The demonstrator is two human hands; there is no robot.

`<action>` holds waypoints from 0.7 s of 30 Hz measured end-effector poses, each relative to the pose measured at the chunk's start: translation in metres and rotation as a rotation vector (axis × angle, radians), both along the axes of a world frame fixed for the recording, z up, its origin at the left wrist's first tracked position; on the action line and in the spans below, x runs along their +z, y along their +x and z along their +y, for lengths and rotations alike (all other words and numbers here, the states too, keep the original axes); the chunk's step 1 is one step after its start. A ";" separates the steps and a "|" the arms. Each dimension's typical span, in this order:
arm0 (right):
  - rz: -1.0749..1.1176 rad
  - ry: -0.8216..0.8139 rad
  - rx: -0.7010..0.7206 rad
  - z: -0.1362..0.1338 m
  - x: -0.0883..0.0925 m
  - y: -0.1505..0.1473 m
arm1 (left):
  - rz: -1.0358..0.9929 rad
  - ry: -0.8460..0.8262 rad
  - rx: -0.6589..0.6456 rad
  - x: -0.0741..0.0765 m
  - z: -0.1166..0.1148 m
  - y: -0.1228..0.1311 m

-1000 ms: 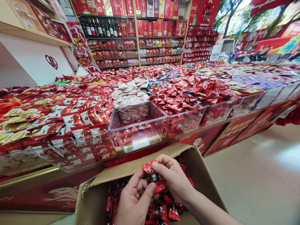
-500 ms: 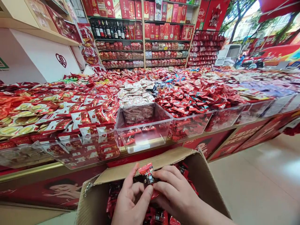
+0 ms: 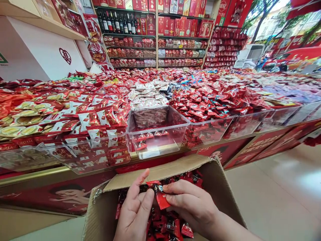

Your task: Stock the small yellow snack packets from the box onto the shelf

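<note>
Above an open cardboard box (image 3: 227, 187), my right hand (image 3: 192, 204) pinches a red wrapped candy (image 3: 162, 197) by its right edge. My left hand (image 3: 136, 209) is just left of that candy, its index finger raised and its thumb near the wrapper; whether it also grips something is hidden. Many red and dark wrapped candies (image 3: 170, 226) lie in the box below both hands. Behind the box, a clear plastic bin (image 3: 160, 142) holds a low layer of red packets, with white packets (image 3: 147, 92) heaped behind it.
Bins heaped with red-and-white packets (image 3: 91, 120) stand at the left, and heaped red packets (image 3: 200, 100) at the right. Shelves (image 3: 156, 33) of bottles and boxes rise behind. Tiled floor (image 3: 276, 194) shows at the right.
The candy has turned so that its plain red end points down, and my left thumb has moved left, away from it. The view has shifted slightly.
</note>
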State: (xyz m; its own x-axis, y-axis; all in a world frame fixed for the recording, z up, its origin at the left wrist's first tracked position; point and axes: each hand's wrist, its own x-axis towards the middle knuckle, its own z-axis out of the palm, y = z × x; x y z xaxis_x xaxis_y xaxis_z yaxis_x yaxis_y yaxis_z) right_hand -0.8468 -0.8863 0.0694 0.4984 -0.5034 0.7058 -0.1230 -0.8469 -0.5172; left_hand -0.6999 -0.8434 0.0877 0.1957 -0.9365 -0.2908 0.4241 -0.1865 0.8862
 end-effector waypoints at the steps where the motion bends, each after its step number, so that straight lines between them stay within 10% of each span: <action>1: 0.012 0.019 0.000 0.000 0.002 -0.002 | -0.029 0.017 0.015 0.000 -0.001 0.001; 9: -0.022 0.122 -0.025 -0.001 -0.007 -0.011 | 0.098 0.151 -0.058 -0.010 -0.014 0.007; 16: -0.447 0.905 -0.073 0.012 -0.021 0.013 | 0.121 0.039 0.131 -0.013 -0.010 -0.011; 21: -0.400 0.899 -0.164 -0.002 0.014 0.005 | -0.361 -0.137 0.209 -0.019 0.001 0.009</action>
